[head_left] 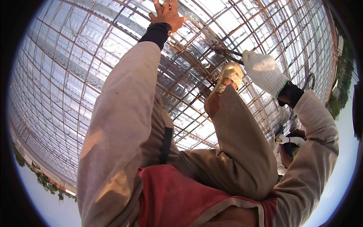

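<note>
My left hand (166,18) is bare, with a dark cuff at the wrist. Its fingers are spread over the rebar grid (192,62) at the top of the view, and it holds nothing. A white knit glove covers my right hand (262,70), which is closed around the dark handles of a pair of pincers (234,59). The pincers' head points left and reaches down to the crossing bars, just beyond my foot. Whether the jaws grip a tie wire is too small to tell.
Shiny ribbed metal sheeting (130,19) lies beneath the bars. My foot in a tan sandal (231,73) rests on the grid beside the pincers. Another person's gloved hand (282,139) shows at the lower right. Trees (342,81) stand past the right edge.
</note>
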`<state>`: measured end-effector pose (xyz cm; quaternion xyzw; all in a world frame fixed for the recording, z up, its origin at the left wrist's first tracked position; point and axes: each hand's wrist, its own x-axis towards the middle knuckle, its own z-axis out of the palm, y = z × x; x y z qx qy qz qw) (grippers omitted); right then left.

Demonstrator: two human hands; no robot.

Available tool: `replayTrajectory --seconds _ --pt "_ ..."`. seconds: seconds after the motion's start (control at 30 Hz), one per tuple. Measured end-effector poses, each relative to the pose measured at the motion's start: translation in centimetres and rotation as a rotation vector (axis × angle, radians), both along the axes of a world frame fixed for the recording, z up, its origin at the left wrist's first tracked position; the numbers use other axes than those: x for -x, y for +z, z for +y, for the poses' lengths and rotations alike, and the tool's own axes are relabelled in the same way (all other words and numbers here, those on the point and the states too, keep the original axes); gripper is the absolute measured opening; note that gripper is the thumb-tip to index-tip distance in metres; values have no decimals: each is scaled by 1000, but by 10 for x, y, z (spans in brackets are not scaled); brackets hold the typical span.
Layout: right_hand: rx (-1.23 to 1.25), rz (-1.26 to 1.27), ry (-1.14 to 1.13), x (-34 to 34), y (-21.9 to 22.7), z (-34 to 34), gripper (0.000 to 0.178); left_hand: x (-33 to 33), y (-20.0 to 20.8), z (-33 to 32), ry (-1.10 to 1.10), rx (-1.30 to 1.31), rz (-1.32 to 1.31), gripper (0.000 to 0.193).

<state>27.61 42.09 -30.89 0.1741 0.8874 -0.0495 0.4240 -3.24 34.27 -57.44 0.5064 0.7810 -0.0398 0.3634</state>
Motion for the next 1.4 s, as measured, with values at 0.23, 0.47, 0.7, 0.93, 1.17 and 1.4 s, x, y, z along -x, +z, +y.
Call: replayTrajectory --seconds 0.23,0.47,0.7,0.93,1.17,1.4 --pt "445 -66 -497 17 -13 29 42 19 -66 -29 -20 -188 239 76" --pt "761 -125 -1269 -13 -1 17 45 0 -45 -3 57 -61 32 78" --pt "81 185 -141 -17 -6 -6 45 10 -28 -6 1 21 50 87" --pt "614 -155 -1186 -8 0 16 44 3 -42 1 -88 23 74 86" --pt "268 -15 -554 -9 -7 0 51 11 -47 -6 -24 -33 52 88" --pt "55 154 9 -18 -30 -6 24 24 -44 -15 -43 -37 104 89"
